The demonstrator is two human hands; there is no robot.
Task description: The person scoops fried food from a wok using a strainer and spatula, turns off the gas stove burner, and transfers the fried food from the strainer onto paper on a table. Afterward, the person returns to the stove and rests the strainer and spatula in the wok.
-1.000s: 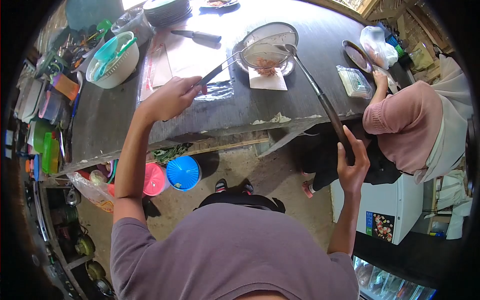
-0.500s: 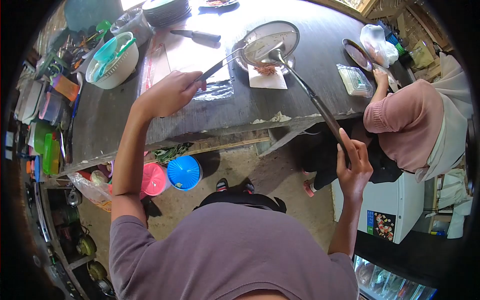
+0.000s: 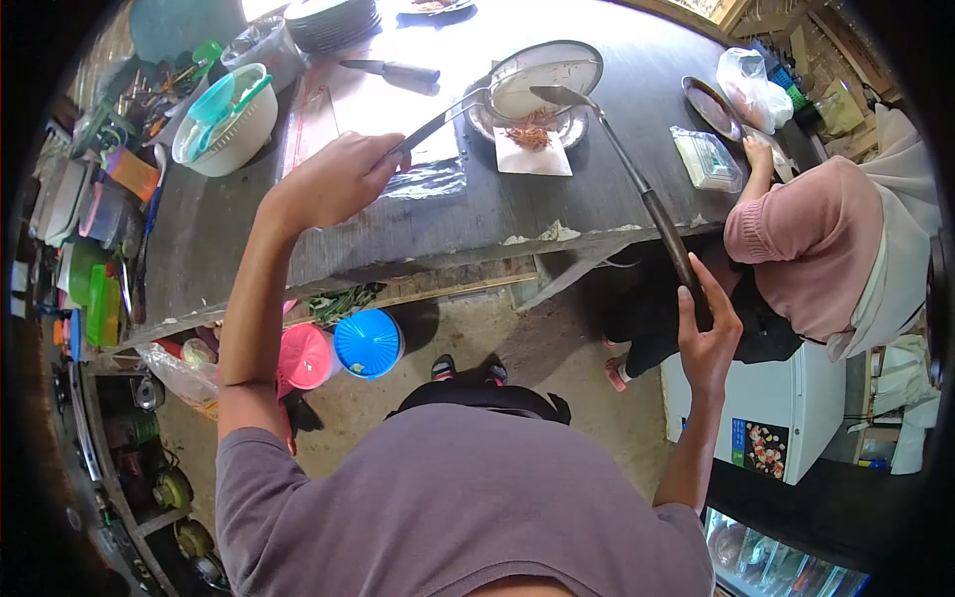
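Observation:
My left hand (image 3: 333,179) is closed round the handle of a wire-mesh strainer (image 3: 550,75), tilted over a plate (image 3: 574,131). A few reddish-brown bits cling to the mesh. On the plate, white paper (image 3: 532,162) carries a small heap of reddish-brown shredded food (image 3: 528,137). A long-handled spatula (image 3: 629,159) is gripped by its dark handle in my right hand (image 3: 709,333). The spatula's flat head is at the strainer's lower right rim; whether they touch I cannot tell.
A knife (image 3: 393,72) lies beyond the strainer, near plastic sheets (image 3: 428,179). To the left stand a white basket (image 3: 231,139) and stacked dark plates (image 3: 331,22). At right, a person in a pink sleeve (image 3: 801,214) works near a plastic pack (image 3: 706,159). Lidded buckets (image 3: 368,343) stand below.
The spatula's head has moved from inside the strainer to its rim, turning edge-on. The strainer has tilted and shifted slightly right. More shredded food shows on the paper and plate.

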